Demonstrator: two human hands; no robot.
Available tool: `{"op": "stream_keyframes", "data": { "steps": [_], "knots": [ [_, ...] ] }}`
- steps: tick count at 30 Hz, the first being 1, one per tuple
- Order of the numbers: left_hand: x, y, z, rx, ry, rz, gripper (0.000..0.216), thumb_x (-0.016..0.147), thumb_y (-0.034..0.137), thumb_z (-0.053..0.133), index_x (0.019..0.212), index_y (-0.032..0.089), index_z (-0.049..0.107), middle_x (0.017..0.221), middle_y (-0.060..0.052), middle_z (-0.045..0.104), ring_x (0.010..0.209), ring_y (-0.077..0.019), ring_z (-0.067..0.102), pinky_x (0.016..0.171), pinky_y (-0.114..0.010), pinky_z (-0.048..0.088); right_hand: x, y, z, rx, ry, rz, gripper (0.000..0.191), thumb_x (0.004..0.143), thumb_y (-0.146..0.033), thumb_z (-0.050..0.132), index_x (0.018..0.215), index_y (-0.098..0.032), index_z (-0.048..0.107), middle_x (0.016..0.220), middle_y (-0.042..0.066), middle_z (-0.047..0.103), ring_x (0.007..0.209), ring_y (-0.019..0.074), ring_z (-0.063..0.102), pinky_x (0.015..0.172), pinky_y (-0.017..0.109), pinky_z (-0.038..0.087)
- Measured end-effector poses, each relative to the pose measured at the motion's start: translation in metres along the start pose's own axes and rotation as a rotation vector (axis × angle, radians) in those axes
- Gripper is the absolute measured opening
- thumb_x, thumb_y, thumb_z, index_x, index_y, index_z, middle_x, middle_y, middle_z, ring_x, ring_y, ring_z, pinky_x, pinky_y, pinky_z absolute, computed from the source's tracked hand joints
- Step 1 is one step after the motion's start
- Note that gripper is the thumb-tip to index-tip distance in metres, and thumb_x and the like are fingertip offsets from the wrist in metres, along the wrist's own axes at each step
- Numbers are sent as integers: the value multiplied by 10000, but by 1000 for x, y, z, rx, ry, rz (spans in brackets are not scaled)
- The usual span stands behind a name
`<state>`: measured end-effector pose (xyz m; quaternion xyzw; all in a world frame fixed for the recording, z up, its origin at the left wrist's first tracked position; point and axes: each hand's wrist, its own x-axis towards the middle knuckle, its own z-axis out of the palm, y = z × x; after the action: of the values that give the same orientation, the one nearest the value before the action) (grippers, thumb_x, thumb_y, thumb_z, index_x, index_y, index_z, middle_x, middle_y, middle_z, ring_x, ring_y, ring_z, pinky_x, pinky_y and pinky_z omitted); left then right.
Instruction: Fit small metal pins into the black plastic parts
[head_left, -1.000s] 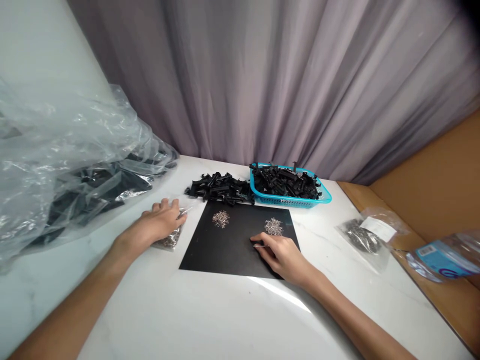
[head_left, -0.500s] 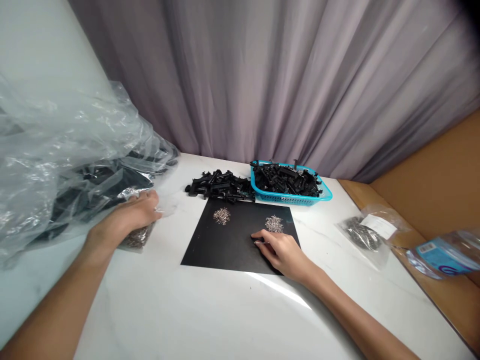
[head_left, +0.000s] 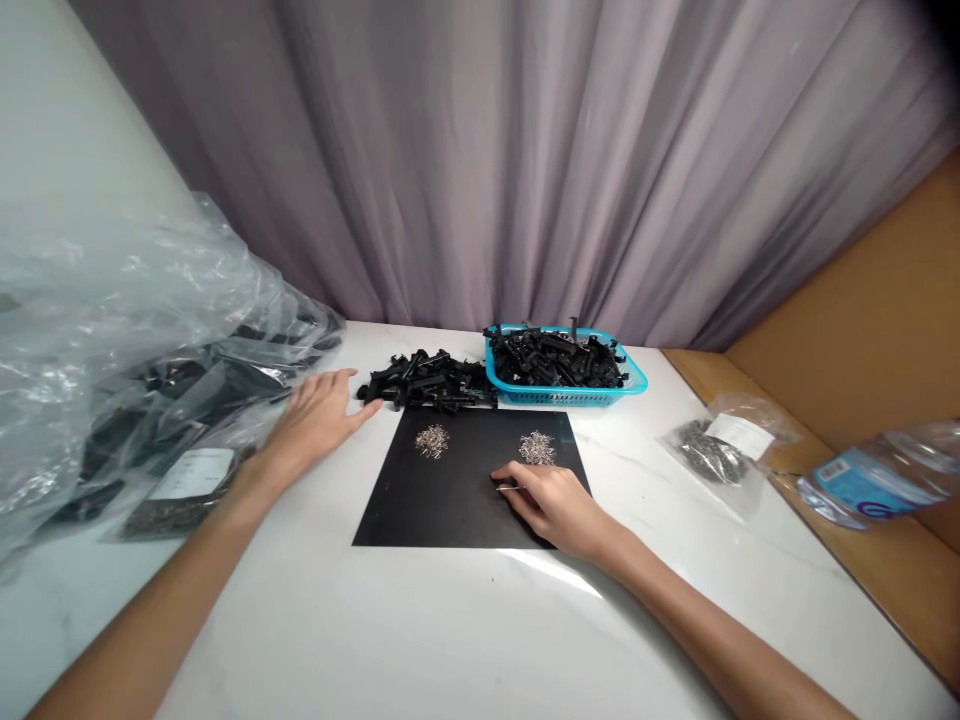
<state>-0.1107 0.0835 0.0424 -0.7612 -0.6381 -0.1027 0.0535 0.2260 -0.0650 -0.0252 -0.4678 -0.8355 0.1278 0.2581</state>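
Observation:
My left hand (head_left: pixel 315 415) is open, fingers spread, just left of a heap of black plastic parts (head_left: pixel 427 380); nothing shows in its grasp. Over the right half of a black mat (head_left: pixel 450 510), my right hand (head_left: pixel 559 505) is closed in a pinch. A thin silvery piece (head_left: pixel 514 487) sticks out between its fingers; its exact kind is too small to tell. Right behind those fingers lies a pile of tiny metal pieces (head_left: pixel 537 447). A second small metal pile (head_left: pixel 432 441) sits on the mat's left side.
Behind the mat stands a blue basket (head_left: pixel 641 385) filled with black plastic parts. Large clear plastic bags (head_left: pixel 150 270) and a labelled bag of small parts (head_left: pixel 180 500) lie at left. Another labelled bag (head_left: pixel 712 450) and a plastic bottle (head_left: pixel 874 480) are at right. A curtain hangs behind.
My left hand has let go of the small-parts bag, now lying farther left, and moved forward and right toward the black heap, fingers spreading. My right hand stays over the mat.

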Motion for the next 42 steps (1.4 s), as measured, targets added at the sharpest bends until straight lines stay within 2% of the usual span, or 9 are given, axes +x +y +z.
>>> {"op": "stream_keyframes", "data": {
  "steps": [3, 8, 10, 14, 17, 21, 27, 36, 42],
  "knots": [
    [24, 22, 13, -113, 99, 39, 658, 1025, 556, 382, 1497, 98, 394, 1466, -210, 542, 1357, -350, 496, 1140, -462, 369, 2, -2, 0, -4, 11, 3, 194, 1058, -236, 484, 1200, -221, 615, 1034, 58, 776, 869, 214, 741, 726, 299, 498],
    [37, 51, 25, -361, 368, 315, 394, 986, 501, 540, 1209, 185, 619, 1232, -119, 670, 1178, -310, 571, 1089, -467, 396, 3, -2, 2, -4, 13, -12, 193, 1057, -228, 478, 1198, -228, 610, 1032, 52, 775, 873, 217, 747, 729, 300, 506],
    [29, 60, 29, -324, 372, 419, 343, 965, 497, 601, 1119, 195, 648, 1126, -97, 666, 1102, -295, 574, 1042, -451, 424, 1, -1, 3, -7, 11, -16, 201, 1059, -228, 467, 1205, -228, 606, 1036, 57, 774, 879, 222, 748, 737, 304, 513],
    [11, 67, 37, -181, 306, 577, 248, 988, 398, 602, 1145, 220, 671, 1151, -101, 627, 1126, -294, 550, 1015, -438, 430, -2, -1, 3, -10, 1, -20, 209, 1060, -227, 454, 1205, -226, 604, 1053, 70, 775, 887, 228, 751, 743, 308, 524],
    [8, 61, 40, -160, 283, 584, 205, 1012, 313, 549, 1121, 219, 696, 1101, -97, 639, 1077, -291, 565, 982, -439, 441, -3, -3, 3, -18, 6, -22, 208, 1060, -228, 455, 1204, -226, 605, 1044, 70, 777, 877, 226, 752, 735, 305, 523],
    [10, 52, 39, -167, 296, 575, 242, 1019, 315, 532, 1145, 203, 706, 1144, -118, 643, 1104, -310, 557, 987, -465, 446, -2, -3, 3, -32, 10, -35, 208, 1057, -221, 457, 1200, -221, 609, 1046, 69, 778, 880, 228, 754, 735, 308, 523],
    [8, 64, 45, -190, 324, 610, 283, 1014, 303, 544, 1232, 232, 709, 1282, -129, 613, 1236, -325, 505, 1108, -513, 378, -2, 0, 4, -41, 10, -35, 205, 1063, -229, 461, 1206, -223, 607, 1049, 71, 777, 889, 216, 752, 751, 303, 533],
    [6, 71, 44, -262, 283, 613, 145, 983, 290, 592, 1059, 219, 693, 1133, -108, 690, 1125, -316, 575, 1072, -500, 377, -3, 0, 1, -43, -3, -39, 212, 1073, -242, 453, 1228, -218, 596, 1074, 84, 776, 917, 225, 754, 764, 318, 548],
    [1, 71, 32, -308, 288, 603, 119, 981, 310, 607, 1037, 212, 647, 1063, -73, 715, 1057, -288, 610, 1034, -457, 386, -2, -2, 1, -50, -10, -42, 209, 1066, -219, 463, 1228, -214, 594, 1086, 81, 772, 927, 228, 749, 776, 324, 545]
  ]
}}
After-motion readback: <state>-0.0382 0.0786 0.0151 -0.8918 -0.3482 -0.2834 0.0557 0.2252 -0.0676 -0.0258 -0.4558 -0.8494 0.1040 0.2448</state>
